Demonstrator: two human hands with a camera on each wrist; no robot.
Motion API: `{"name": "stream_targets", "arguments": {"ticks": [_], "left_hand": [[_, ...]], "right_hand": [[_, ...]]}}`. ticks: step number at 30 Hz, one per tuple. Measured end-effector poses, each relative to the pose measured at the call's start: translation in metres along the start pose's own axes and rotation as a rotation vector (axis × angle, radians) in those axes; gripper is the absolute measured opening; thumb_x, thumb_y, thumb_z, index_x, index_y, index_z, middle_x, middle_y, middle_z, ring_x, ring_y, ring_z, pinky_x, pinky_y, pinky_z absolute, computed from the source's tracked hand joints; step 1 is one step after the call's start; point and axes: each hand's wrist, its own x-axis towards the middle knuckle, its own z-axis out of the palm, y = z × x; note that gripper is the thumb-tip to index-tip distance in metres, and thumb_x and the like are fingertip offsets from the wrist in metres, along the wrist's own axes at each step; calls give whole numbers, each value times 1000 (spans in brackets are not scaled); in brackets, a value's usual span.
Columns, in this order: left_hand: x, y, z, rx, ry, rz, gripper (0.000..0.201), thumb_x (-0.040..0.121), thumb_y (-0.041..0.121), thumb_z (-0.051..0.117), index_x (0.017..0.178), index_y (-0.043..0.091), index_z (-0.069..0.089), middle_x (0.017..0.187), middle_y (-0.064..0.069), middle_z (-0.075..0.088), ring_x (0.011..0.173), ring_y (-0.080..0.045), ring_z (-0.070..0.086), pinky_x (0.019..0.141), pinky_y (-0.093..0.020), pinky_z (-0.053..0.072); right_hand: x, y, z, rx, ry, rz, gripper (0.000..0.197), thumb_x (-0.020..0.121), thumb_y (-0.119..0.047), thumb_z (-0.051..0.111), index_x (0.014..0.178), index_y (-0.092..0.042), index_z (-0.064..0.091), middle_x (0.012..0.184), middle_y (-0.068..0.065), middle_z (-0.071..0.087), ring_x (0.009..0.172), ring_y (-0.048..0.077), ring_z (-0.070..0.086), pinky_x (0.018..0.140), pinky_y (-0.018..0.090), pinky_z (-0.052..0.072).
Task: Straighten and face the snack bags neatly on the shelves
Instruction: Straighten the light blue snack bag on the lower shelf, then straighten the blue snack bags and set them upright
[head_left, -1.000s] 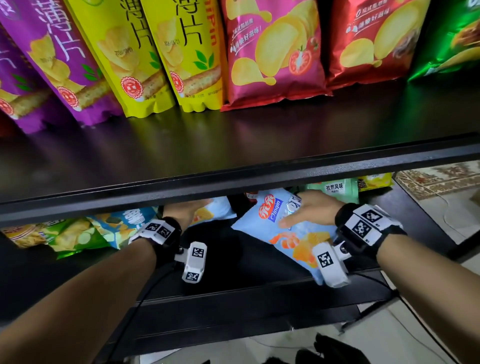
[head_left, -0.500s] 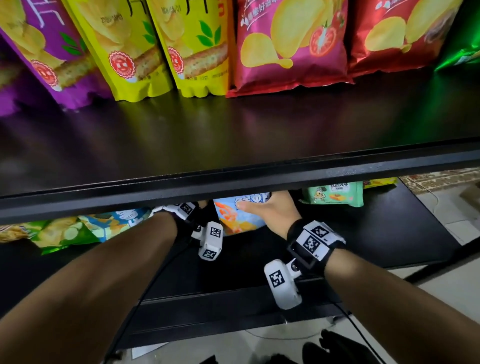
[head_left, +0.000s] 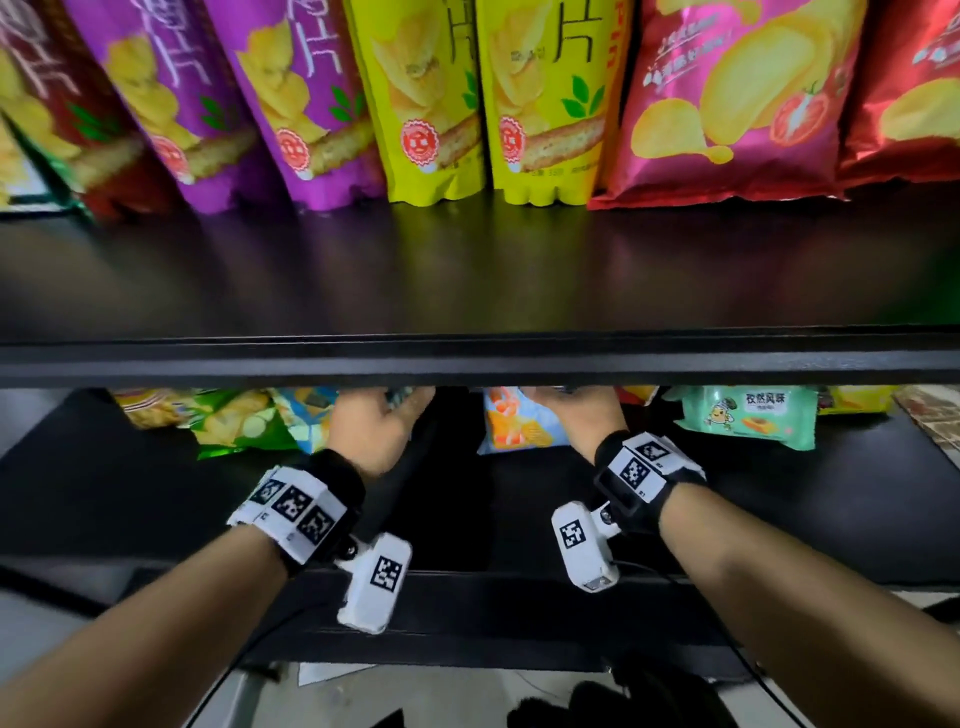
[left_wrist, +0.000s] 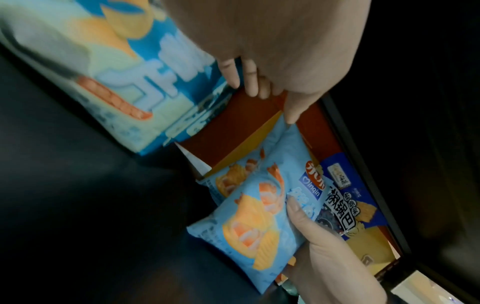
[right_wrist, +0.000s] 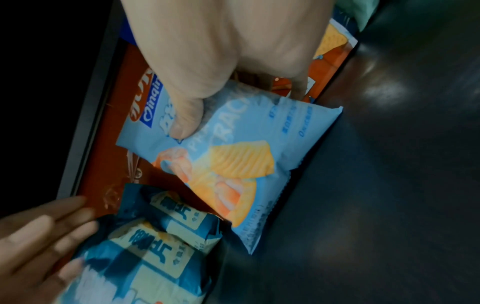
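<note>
On the lower shelf (head_left: 519, 499), a light-blue prawn cracker bag (head_left: 514, 426) (right_wrist: 246, 156) (left_wrist: 259, 216) stands tilted against a red-brown bag (right_wrist: 109, 148). My right hand (head_left: 566, 410) (right_wrist: 241, 109) grips its top, thumb (right_wrist: 187, 121) on the front and the fingers behind. Left of it leans a darker blue-and-white chip bag (left_wrist: 116, 72) (right_wrist: 145, 246). My left hand (head_left: 400, 405) (left_wrist: 254, 88) touches that bag's side with straight fingers (right_wrist: 52, 232). In the head view the upper shelf hides both hands' fingertips.
The upper shelf's black front edge (head_left: 467, 358) hangs just above both hands. Purple, yellow and pink bags (head_left: 727, 104) stand upright on it. A mint-green packet (head_left: 748, 415) lies right of the hands, green and yellow bags (head_left: 228, 421) to the left. A dark-blue bag (left_wrist: 345, 205) stands behind.
My right hand has carried the light-blue bag from the shelf's front to the back, under the upper shelf, and stood it up. My left hand stays beside the darker blue bag.
</note>
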Motion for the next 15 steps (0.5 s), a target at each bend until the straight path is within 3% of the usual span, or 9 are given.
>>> {"name": "stream_targets", "arguments": {"ticks": [3, 4, 6, 8, 10, 12, 14, 15], "left_hand": [[-13, -13, -27, 43, 88, 33, 37, 85, 34, 64, 95, -2, 65, 96, -20, 68, 96, -38, 65, 82, -44, 51], [-16, -17, -35, 46, 114, 41, 45, 82, 35, 63, 106, -4, 62, 107, -23, 65, 106, -41, 61, 92, -50, 49], [-24, -28, -46, 42, 192, 32, 65, 80, 34, 67, 127, -8, 50, 129, -29, 52, 125, -47, 48, 109, -58, 37], [-28, -39, -51, 24, 275, -34, 84, 77, 30, 74, 138, -12, 34, 140, -33, 37, 136, -48, 34, 118, -58, 24], [-24, -48, -55, -44, 336, -172, 96, 76, 28, 83, 141, -13, 24, 144, -31, 29, 141, -45, 26, 123, -51, 16], [-13, -54, -56, -99, 346, -321, 109, 75, 27, 87, 146, -12, 15, 153, -27, 22, 147, -38, 18, 124, -36, 8], [-1, -57, -57, -169, 324, -377, 109, 73, 26, 89, 147, -10, 19, 155, -25, 27, 147, -36, 26, 125, -40, 15], [5, -58, -58, -202, 320, -363, 102, 71, 24, 90, 144, -8, 26, 150, -25, 36, 141, -36, 35, 122, -45, 25]], "right_hand": [[-12, -6, -3, -79, 130, -88, 30, 72, -31, 87, 80, -7, 70, 90, 10, 73, 84, 20, 67, 79, 24, 47], [-18, -11, -5, -132, 191, -109, 32, 70, -36, 88, 80, -11, 70, 86, 5, 72, 78, 16, 65, 77, 19, 45], [-31, -23, -9, -239, 304, -239, 30, 71, -31, 88, 76, -8, 70, 79, 7, 70, 66, 14, 58, 67, 10, 36], [-44, -34, -11, -338, 370, -380, 24, 78, -21, 83, 76, -1, 70, 78, 17, 70, 72, 22, 61, 66, 17, 32], [-55, -45, -8, -332, 352, -340, 26, 83, -20, 75, 78, 5, 71, 80, 24, 70, 79, 34, 65, 72, 30, 43], [-65, -54, -2, -283, 273, -269, 28, 87, -21, 68, 73, 4, 71, 76, 20, 72, 80, 35, 68, 76, 35, 50], [-74, -63, 12, -177, 165, -264, 26, 89, -17, 66, 67, -4, 68, 66, 7, 72, 72, 20, 69, 71, 28, 52], [-76, -68, 22, -119, 114, -279, 26, 90, -15, 66, 67, -4, 67, 66, 10, 69, 70, 23, 66, 70, 30, 51]]}}
